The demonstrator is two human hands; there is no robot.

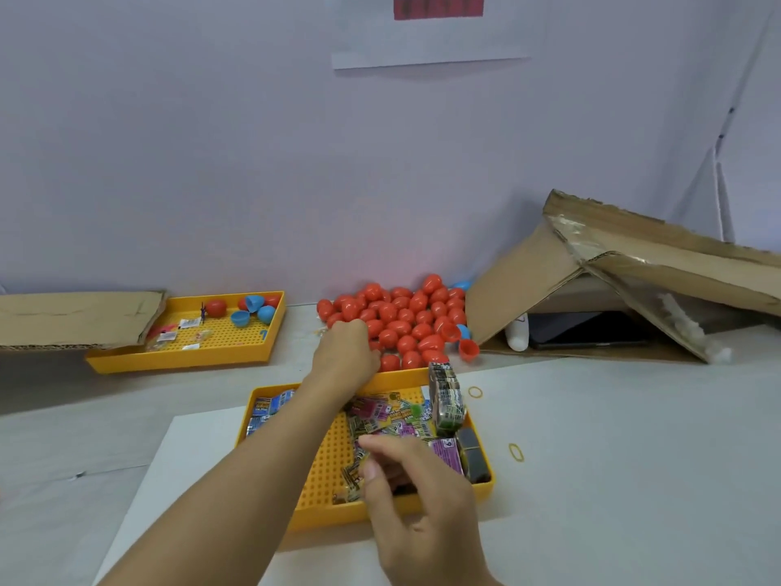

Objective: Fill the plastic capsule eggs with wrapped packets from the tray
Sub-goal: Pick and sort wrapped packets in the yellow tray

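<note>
From the head camera, the left hand [347,348] is stretched out past the near tray and into the front edge of the pile of red capsule eggs [401,319], fingers curled down among them; whether it actually grips an egg cannot be told, since the fingertips are hidden. The right hand [416,496] hangs over the near yellow tray [321,471], fingers bent in a pinch right at the wrapped packets [393,416], though blur hides whether one is caught between them. The packets lie heaped across the tray's middle and right, with a banded stack of packets [446,399] standing upright at its right rim. Off to the left, a second yellow tray [236,353] holds blue egg halves [253,310] and a red egg. A torn cardboard box [613,281] sits on the right, and two rubber bands [516,451] lie on the white table [613,437].
</note>
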